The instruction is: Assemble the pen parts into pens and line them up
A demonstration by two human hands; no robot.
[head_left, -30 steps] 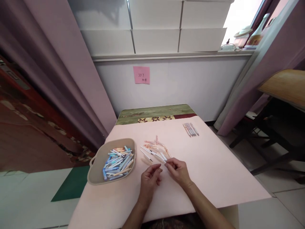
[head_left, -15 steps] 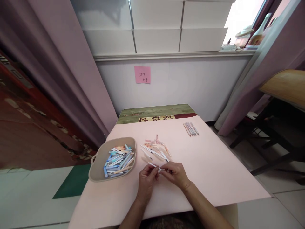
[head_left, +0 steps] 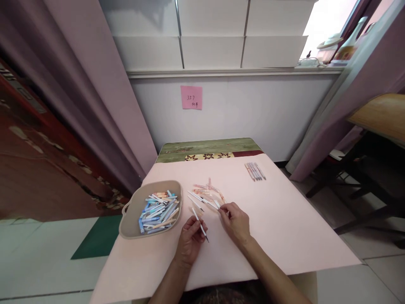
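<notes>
left hand [head_left: 189, 240] pinches refill [head_left: 203, 230] toward near edge of table [head_left: 284, 242]; right hand [head_left: 236, 221] at loose refills [head_left: 196, 196], grip unclear; best lifted singly

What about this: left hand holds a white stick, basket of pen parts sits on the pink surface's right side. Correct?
Wrong side: the basket of pen parts sits on the pink surface's left, per the head view. Left hand holding a white stick stands.
</notes>
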